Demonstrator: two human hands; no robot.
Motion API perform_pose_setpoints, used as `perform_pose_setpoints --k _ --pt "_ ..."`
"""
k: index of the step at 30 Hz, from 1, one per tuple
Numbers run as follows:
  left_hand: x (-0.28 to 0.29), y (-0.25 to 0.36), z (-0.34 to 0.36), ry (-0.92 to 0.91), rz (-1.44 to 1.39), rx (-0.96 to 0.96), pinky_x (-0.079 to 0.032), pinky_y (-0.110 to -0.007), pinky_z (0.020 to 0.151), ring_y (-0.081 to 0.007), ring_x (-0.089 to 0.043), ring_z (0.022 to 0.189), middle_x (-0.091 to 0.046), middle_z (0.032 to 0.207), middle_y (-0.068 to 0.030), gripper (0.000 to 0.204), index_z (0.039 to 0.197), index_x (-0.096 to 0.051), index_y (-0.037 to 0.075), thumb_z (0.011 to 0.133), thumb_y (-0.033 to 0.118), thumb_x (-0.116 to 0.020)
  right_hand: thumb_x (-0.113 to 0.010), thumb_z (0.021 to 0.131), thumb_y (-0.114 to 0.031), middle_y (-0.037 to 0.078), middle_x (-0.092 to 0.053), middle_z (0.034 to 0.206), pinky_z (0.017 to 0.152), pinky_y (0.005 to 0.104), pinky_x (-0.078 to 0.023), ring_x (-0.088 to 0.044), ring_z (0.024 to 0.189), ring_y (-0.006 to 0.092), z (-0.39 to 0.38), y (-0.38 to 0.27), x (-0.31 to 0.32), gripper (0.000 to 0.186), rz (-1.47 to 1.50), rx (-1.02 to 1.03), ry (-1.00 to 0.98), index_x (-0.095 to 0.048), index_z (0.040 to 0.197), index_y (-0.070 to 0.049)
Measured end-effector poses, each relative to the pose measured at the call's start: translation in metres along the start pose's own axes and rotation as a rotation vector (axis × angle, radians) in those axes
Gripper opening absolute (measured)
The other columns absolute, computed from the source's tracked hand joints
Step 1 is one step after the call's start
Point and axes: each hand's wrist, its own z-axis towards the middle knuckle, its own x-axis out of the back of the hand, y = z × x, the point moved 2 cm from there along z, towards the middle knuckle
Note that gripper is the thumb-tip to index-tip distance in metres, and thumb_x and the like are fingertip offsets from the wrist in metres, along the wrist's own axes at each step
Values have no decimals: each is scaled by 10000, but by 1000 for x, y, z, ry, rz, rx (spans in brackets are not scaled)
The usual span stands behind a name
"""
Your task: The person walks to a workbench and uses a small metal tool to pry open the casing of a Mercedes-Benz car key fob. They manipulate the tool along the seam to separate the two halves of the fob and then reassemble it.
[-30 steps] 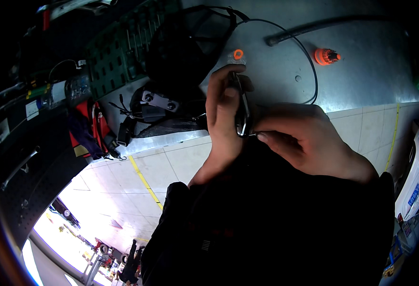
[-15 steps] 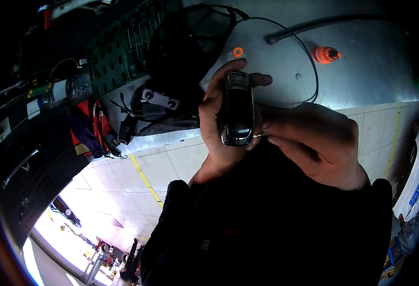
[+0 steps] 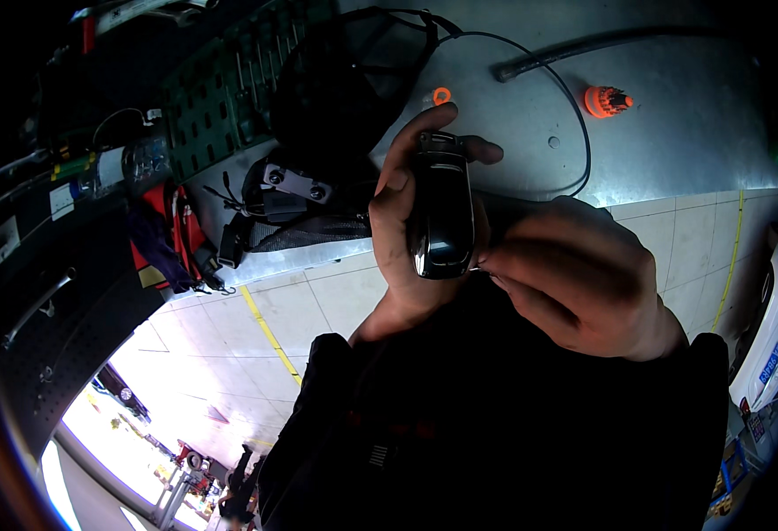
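My left hand (image 3: 394,248) holds an oblong glossy black device with chrome trim (image 3: 444,208), like a key fob, upright in the palm with fingers curled round its sides. My right hand (image 3: 575,274) pinches at the device's lower right edge, where a small thin metal piece (image 3: 476,270) shows between or beside the fingertips, too small to name. Beyond my hands a small orange ring (image 3: 441,96) and an orange bit holder (image 3: 606,102) lie on the metal bench (image 3: 672,150).
A black mesh bag (image 3: 336,80), grey controller (image 3: 296,183), green tool tray (image 3: 203,106), cable and dark hose (image 3: 584,46) lie on the bench. A red pouch (image 3: 163,234) and dark pegboard (image 3: 35,336) are left. A white car (image 3: 761,327) is right; a distant person (image 3: 240,491) is below.
Since a second ago my left hand has turned the device from edge-on to face up. My right hand has shifted slightly down, its fingertips still at the device's lower edge.
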Motion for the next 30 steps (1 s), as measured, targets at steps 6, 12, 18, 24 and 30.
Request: perform_pose_setpoints --k 6,12,18,24,30 --pt "-2 0 1 11 43 -35 -393 -218 332 -120 -510 382 -593 1002 -260 657 1360 -362 -27 946 483 -378 -744 672 -3 80 -603 833 565 294 -541 -624 678 194 1 1 3 248 -6 -14 -16 -655 903 -20" --pt "2 -2 1 27 202 -110 -402 -218 379 -107 -512 431 -585 1015 -234 643 1360 -363 -9 945 480 -410 -747 682 -14 109 -645 875 559 303 -546 -652 697 206 -2 7 5 277 54 -19 14 -668 947 -26" --pt "-1 -2 -3 28 263 -166 -408 -214 404 -103 -511 463 -552 1039 -198 615 1338 -364 11 923 435 -527 -745 701 -16 89 -649 776 520 298 -539 -646 628 193 -2 3 -1 228 54 3 52 -657 911 -21" --pt "-3 -4 -7 31 158 -144 -412 -207 406 -97 -511 479 -550 1035 -189 640 1335 -364 14 908 449 -556 -755 693 -13 86 -641 728 493 283 -536 -642 608 184 -3 2 -2 208 51 39 49 -639 866 -2" --pt "-3 -3 -8 44 195 -153 -402 -197 410 -89 -501 482 -557 1027 -176 642 1334 -373 20 902 454 -565 -756 686 -8 94 -643 732 494 279 -537 -646 612 188 0 -3 -2 223 50 41 40 -636 872 12"
